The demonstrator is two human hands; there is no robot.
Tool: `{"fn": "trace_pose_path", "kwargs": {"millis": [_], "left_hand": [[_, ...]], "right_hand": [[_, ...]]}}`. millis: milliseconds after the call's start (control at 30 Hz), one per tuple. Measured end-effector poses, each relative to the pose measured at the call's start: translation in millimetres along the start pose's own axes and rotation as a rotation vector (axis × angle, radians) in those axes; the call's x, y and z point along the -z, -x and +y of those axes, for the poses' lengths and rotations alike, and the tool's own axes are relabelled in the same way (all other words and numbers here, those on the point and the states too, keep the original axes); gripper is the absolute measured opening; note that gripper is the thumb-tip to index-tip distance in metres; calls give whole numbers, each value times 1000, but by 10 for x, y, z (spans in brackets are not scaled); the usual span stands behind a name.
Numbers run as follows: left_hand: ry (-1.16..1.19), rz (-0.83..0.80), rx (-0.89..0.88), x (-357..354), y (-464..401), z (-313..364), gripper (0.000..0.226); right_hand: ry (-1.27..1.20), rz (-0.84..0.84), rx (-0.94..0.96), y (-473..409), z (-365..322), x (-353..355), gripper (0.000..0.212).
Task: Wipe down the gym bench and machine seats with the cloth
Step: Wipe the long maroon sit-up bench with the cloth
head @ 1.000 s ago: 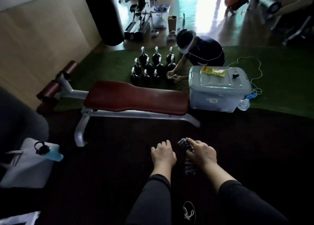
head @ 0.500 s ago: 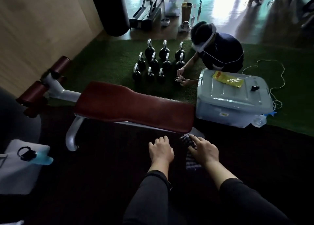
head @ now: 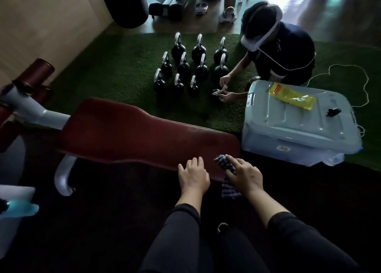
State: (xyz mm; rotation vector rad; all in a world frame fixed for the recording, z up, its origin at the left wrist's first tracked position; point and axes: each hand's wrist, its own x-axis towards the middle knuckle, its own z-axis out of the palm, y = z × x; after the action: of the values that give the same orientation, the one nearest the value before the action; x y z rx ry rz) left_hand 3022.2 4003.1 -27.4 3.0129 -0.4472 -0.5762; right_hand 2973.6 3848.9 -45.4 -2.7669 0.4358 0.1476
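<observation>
A dark red padded gym bench on a grey metal frame lies across the middle of the view. My right hand holds a blue-and-white checked cloth over the bench's near right end; part of the cloth hangs down below the hand. My left hand hovers or rests at the bench's near edge just left of it, fingers relaxed and holding nothing.
A grey lidded plastic bin stands right of the bench with a yellow packet on it. Several black kettlebells stand on green turf beyond. A crouching person works beside them. A punch bag hangs at back left.
The view has closed in on the bench. Both hands have moved forward from above the dark floor to the bench's near right end, the right still holding the cloth.
</observation>
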Motion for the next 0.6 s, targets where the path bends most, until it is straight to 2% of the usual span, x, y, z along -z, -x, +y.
{"fn": "trace_pose_path", "kwargs": {"millis": [200, 333, 467, 600], "left_hand": [[106, 50, 8, -892, -956, -50, 57], [58, 110, -18, -1500, -1619, -219, 57], [34, 217, -46, -1977, -2162, -391, 56], [29, 313, -77, -2338, -2425, -521, 57]], "right_hand": [[-107, 8, 59, -830, 369, -1056, 54], [-84, 150, 196, -1350, 589, -1760, 58], [-24, 270, 315, -1759, 747, -2330, 52], [-6, 313, 409, -2022, 889, -2784, 55]]}}
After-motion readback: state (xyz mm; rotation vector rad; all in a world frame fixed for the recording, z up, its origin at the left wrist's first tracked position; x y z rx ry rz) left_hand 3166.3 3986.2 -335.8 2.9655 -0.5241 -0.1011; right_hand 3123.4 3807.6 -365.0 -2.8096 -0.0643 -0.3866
